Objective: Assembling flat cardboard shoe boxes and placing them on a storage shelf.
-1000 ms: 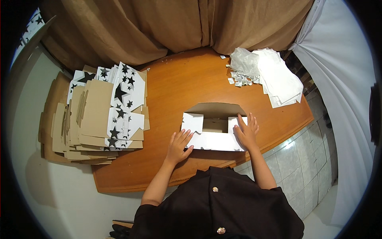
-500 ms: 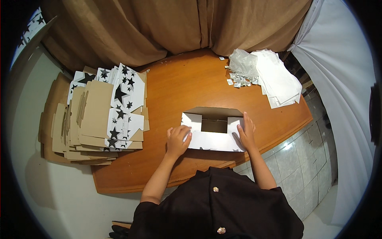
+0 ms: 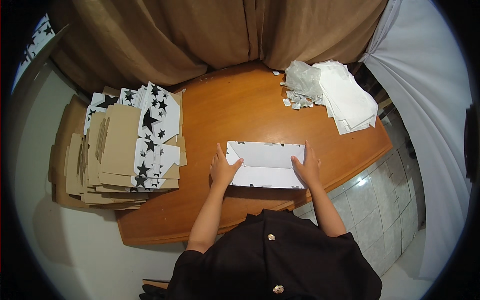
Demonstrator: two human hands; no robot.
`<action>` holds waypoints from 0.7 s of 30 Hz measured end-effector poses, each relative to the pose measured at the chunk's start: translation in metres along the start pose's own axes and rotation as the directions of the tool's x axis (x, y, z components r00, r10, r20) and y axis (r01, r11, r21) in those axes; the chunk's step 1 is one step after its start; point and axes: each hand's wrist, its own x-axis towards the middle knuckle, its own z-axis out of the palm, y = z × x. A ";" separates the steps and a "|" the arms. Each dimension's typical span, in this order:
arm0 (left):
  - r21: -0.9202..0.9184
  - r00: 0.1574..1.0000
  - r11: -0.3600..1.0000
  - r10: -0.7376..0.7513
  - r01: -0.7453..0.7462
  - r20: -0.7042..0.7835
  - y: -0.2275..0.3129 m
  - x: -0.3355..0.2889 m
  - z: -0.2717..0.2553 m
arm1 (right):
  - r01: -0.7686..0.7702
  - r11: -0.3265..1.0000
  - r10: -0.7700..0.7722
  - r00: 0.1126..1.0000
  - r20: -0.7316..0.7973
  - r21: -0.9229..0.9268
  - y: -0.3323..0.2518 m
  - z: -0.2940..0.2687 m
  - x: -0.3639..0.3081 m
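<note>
A white cardboard box (image 3: 265, 177) with black star prints lies near the front edge of the wooden table. Its white flaps are folded inward over the top, with a seam running across the middle. My left hand (image 3: 224, 167) grips the left end, thumb pressing on the flaps and fingers along the outside. At the right end my right hand (image 3: 307, 167) does the same, its thumb on the top and its fingers down the side. Both hands are closed round the box's ends, and the inside of the box is hidden.
A pile of flat cardboard blanks (image 3: 120, 145), brown and star-printed white, stands at the left. White paper sheets (image 3: 350, 97) lie at the far right of the table (image 3: 230, 110), beside a clear plastic bag (image 3: 303, 79) and several small white packets (image 3: 299, 102). Brown curtains (image 3: 215, 35) hang behind.
The far flap, brown side showing before, has been folded down, covering the opening. My left hand has moved slightly, its thumb now over the flaps; my right thumb has shifted inward too.
</note>
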 end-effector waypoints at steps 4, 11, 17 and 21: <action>-0.384 0.996 0.923 0.002 0.031 0.087 -0.042 0.020 0.027 | -0.052 0.842 0.053 0.999 0.013 0.536 0.052 0.025 0.019; -0.904 0.991 0.427 0.132 -0.026 0.034 -0.024 0.034 -0.019 | -0.450 0.423 0.186 0.893 0.411 0.787 0.001 -0.041 0.036; -0.987 0.966 0.072 0.226 -0.144 -0.124 0.006 0.022 -0.080 | 0.065 0.166 0.067 0.995 -0.077 0.984 -0.028 -0.082 0.031; -0.765 0.920 0.520 0.301 -0.379 -0.251 -0.026 0.002 -0.026 | -0.090 0.329 0.107 0.993 0.057 0.940 -0.014 -0.046 0.003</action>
